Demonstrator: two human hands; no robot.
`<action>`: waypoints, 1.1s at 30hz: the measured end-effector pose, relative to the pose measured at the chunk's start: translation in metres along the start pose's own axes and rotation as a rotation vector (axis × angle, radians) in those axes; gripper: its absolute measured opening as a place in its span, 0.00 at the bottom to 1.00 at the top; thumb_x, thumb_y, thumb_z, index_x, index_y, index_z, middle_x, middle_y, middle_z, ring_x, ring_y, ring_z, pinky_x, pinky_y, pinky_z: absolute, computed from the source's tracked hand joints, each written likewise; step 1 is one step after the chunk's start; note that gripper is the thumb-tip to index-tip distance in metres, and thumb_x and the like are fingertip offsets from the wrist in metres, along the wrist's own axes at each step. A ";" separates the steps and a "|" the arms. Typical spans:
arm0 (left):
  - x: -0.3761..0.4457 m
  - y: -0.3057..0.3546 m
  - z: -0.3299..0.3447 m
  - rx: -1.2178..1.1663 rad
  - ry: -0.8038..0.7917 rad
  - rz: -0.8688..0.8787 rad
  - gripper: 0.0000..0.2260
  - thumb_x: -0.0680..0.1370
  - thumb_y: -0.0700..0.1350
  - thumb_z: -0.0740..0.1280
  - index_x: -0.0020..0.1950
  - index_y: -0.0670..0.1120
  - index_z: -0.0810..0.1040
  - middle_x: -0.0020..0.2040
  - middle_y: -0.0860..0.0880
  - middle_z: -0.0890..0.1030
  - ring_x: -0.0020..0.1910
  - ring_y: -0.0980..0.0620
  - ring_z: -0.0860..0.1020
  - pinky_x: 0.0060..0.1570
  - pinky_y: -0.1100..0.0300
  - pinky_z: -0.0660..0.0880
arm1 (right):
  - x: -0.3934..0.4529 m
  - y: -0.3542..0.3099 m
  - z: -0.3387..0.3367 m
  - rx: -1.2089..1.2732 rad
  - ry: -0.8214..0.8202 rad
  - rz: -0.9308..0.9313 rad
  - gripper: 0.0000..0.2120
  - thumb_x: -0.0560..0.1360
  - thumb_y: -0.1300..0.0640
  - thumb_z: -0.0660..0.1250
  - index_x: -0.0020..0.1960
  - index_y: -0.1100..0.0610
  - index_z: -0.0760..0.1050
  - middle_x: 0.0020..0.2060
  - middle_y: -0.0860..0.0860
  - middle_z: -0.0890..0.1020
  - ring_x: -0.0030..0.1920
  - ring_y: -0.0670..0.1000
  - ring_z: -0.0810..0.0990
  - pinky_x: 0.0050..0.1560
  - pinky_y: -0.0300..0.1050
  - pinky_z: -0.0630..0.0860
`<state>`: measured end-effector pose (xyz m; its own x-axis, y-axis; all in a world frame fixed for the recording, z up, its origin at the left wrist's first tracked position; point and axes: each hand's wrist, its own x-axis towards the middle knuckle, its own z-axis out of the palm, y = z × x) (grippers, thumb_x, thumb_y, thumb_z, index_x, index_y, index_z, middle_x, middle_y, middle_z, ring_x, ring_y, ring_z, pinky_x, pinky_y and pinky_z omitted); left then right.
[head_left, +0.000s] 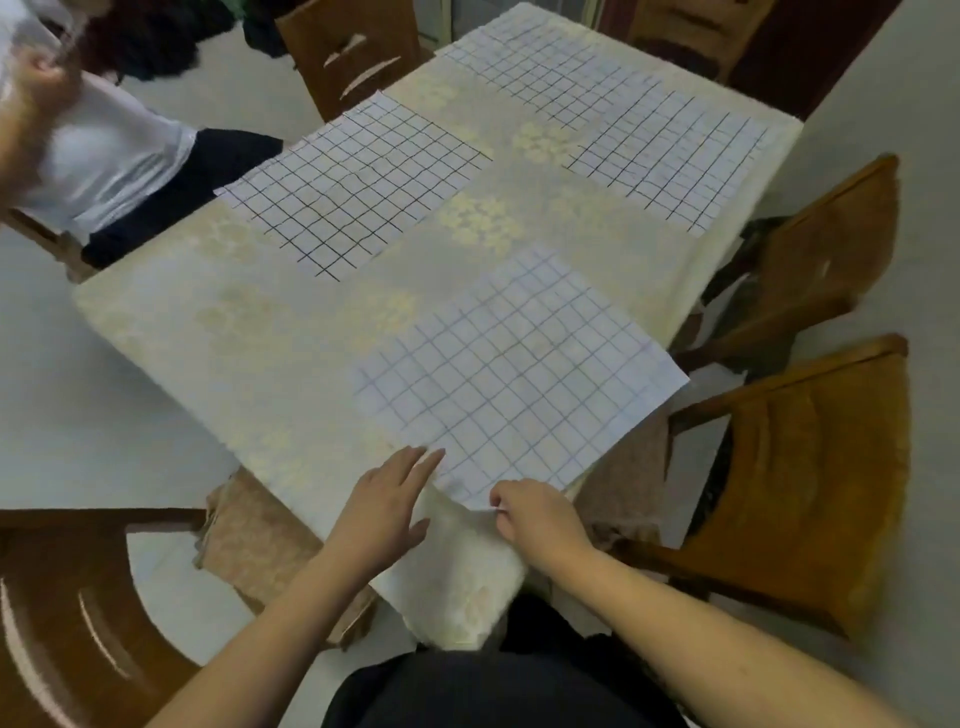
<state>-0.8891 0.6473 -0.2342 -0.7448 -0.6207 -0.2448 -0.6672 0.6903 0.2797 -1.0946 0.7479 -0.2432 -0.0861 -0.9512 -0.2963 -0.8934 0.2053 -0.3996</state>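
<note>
Far left: a second person (104, 156) stood at the table (156, 332), not involved.

Left hand (387, 506): open, fingers straight and close together, palm down at the near table corner. Fingertips touched the near-left corner of the grid sheet (519, 374).

Grid sheet: lay flat on the tablecloth (291, 364) at the near-right part of the table, turned at an angle to the table edges, with its right corner overhanging the table edge. 2 other grid sheets (353, 182) lay well apart from it, further back.

Right hand (535, 512): thumb and forefinger pinched the sheet's near edge, other fingers curled. Couldn't tell if the pinch also caught the cloth underneath. A tablecloth corner hung down between the 2 hands.

Handling, my read:
- Thin, light and floppy, probably paper. No stiffness, so it will sag if lifted by 1 point.
- Creases and tears easily, so no hard tugging from a single pinch.
- Likely slides on the cloth, and may drag the cloth with it. A flat palm works as a hold-down.
- Best grip: 2 corners or 2 points along the near edge, 1 per hand. Lift or slide it evenly.

Far right: chairs (810, 467) stood just beside the overhanging corner. That is a snag risk if the sheet goes that way.
</note>
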 end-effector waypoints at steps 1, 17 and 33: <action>0.002 -0.002 0.003 0.033 -0.020 0.036 0.43 0.65 0.52 0.77 0.76 0.50 0.61 0.72 0.46 0.70 0.69 0.45 0.71 0.58 0.50 0.74 | -0.010 -0.003 0.001 0.044 -0.017 0.040 0.09 0.75 0.55 0.62 0.54 0.51 0.75 0.49 0.51 0.80 0.51 0.53 0.76 0.49 0.47 0.72; 0.028 -0.061 -0.006 0.233 0.108 0.237 0.16 0.71 0.44 0.56 0.48 0.51 0.82 0.42 0.51 0.84 0.40 0.47 0.82 0.43 0.55 0.76 | -0.079 0.005 0.015 0.328 0.319 0.277 0.09 0.76 0.56 0.67 0.55 0.52 0.81 0.50 0.46 0.83 0.53 0.48 0.77 0.55 0.47 0.73; 0.017 -0.087 -0.131 0.275 -0.139 0.238 0.05 0.78 0.50 0.67 0.50 0.53 0.80 0.46 0.56 0.82 0.47 0.53 0.80 0.46 0.59 0.73 | -0.087 -0.029 0.003 0.757 0.256 0.195 0.04 0.74 0.56 0.70 0.41 0.51 0.80 0.35 0.49 0.82 0.38 0.47 0.79 0.42 0.39 0.73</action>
<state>-0.8433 0.5280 -0.1415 -0.8599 -0.3878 -0.3320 -0.4378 0.8947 0.0889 -1.0595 0.8251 -0.2087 -0.3886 -0.8867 -0.2504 -0.3202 0.3848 -0.8657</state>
